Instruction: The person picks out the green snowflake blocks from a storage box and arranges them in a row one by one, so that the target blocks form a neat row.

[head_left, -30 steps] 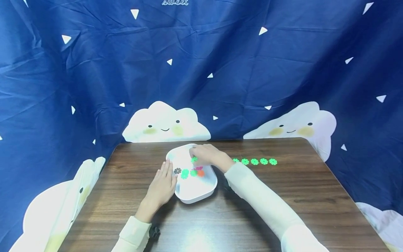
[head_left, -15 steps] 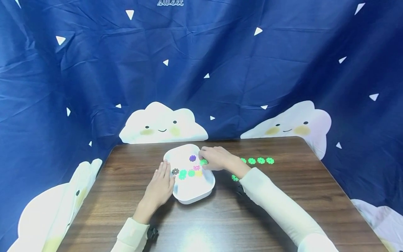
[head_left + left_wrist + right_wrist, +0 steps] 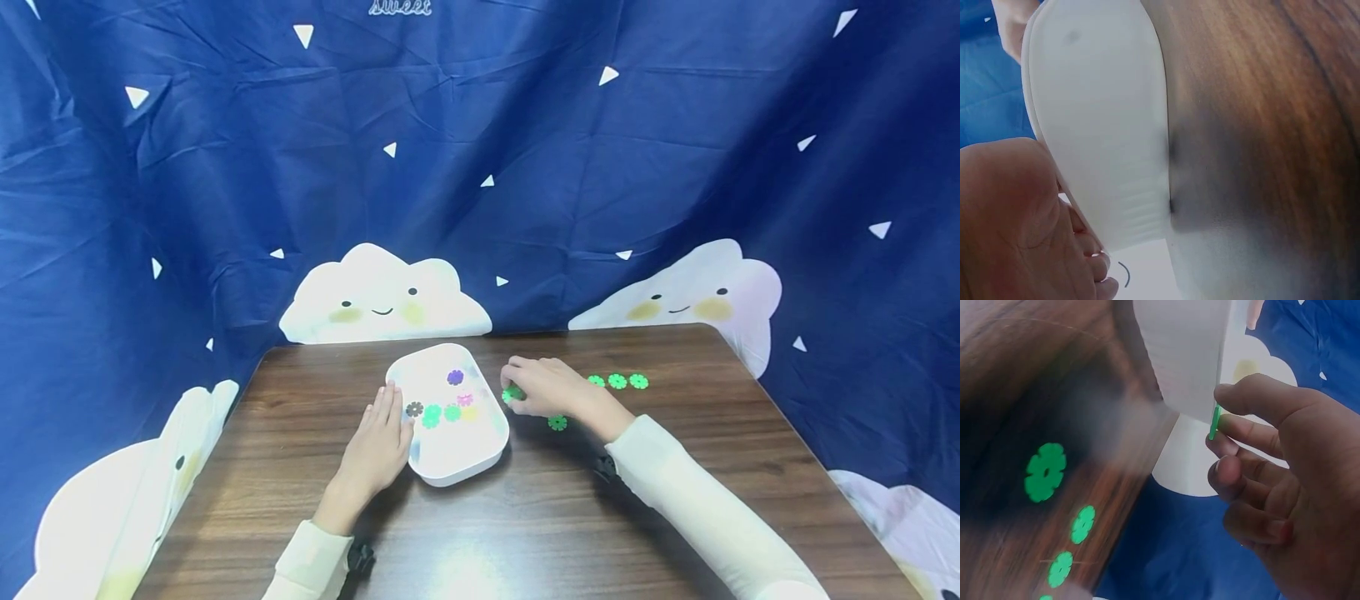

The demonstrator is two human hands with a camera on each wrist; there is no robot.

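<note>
Centrally in the head view, just below mid-frame, the right hand (image 3: pixel 547 386) pinches a flat green flower-shaped disc (image 3: pixel 511 393) between thumb and fingers, right of a white rounded tray (image 3: pixel 453 458). The left hand (image 3: pixel 377 446), fingers straight, rests along the tray's left side. Apparently plastic, the disc should handle as light, stiff and slightly slippery; its notched rim likely offers the best hold.

The left wrist view crops the left hand (image 3: pixel 1016 219) and tray (image 3: pixel 1097 125).

Looks like some staged tabletop setup, can't tell what room tbh: wood-grain table (image 3: pixel 540 517), wrinkly navy cloth (image 3: pixel 540 125) with smiley clouds (image 3: pixel 384 283) hanging behind the table and round its sides.
</note>
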